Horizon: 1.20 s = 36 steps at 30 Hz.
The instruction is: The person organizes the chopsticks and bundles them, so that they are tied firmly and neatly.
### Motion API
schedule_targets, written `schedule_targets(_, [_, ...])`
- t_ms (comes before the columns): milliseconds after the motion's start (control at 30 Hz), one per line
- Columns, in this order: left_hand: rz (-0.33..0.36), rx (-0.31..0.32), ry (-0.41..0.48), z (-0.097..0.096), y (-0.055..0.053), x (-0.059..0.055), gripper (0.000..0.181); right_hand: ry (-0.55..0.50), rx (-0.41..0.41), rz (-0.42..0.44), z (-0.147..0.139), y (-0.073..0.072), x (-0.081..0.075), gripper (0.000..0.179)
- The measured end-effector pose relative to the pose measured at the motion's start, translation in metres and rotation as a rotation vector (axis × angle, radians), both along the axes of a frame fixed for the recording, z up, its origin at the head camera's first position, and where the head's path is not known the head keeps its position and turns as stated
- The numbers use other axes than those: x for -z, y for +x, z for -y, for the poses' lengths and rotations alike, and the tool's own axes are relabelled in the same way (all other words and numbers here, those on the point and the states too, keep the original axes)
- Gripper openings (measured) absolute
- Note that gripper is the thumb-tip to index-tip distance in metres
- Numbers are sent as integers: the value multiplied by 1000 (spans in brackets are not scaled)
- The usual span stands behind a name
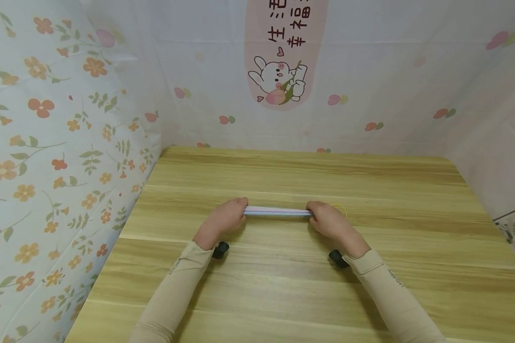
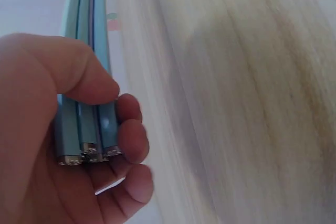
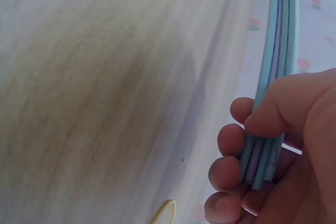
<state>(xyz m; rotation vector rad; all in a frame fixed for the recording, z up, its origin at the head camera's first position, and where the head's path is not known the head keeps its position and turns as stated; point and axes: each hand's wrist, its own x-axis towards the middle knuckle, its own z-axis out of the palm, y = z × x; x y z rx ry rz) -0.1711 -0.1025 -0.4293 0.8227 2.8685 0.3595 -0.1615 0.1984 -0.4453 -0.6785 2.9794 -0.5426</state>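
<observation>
Between both hands, level above the wooden table (image 1: 279, 286), runs a bundle of slim chopsticks (image 1: 279, 211), pale blue with pink or lilac among them. The left hand (image 1: 224, 220) grips one end, its thumb (image 2: 94, 82) laid over the sticks and its fingers curled beneath. Silver caps (image 2: 71, 159) show on the ends there. At the other end, the right hand (image 1: 329, 222) holds the thinner, plain blue and lilac tips (image 3: 257, 161) between thumb and curled fingers. A thin yellow band (image 1: 345, 208), like a rubber band, lies on the table just beyond the right hand.
A white cloth with a cartoon rabbit (image 1: 279, 78) hangs behind the table's far edge. Flower-printed cloth (image 1: 47, 166) covers the left side. Small black devices (image 1: 221, 250) sit under both wrists, below the beige sleeves (image 1: 171, 290).
</observation>
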Motion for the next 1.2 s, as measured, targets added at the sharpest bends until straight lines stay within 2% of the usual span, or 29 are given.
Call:
schedule_targets(167, [-42,21,1,0,1,0,7,-6,5,-6,1,0,-1,7])
schedule_targets(367, [-161,84,-51,2,1,2,9,-9,12,-14,1,1,-4,9])
schedule_targets(533, [-241,86,-61,0,1,4,5,8,5,-24,3,3,-7,12])
schedule_targets(700, [-429,58,-101,-5,-2,5,10,40,-2,-53,5,3,-10,19])
schedule_targets(800, [-507,36,-126,-7,-3,6,14,52,5,-82,5,3,-11,22])
schedule_targets(1000, [-530,30,-162,-7,-3,5,15,59,26,-122,7,5,-13,22])
schedule_targets(1200, [-584,67,-145,-10,-5,2,16,89,56,-173,9,7,-15,27])
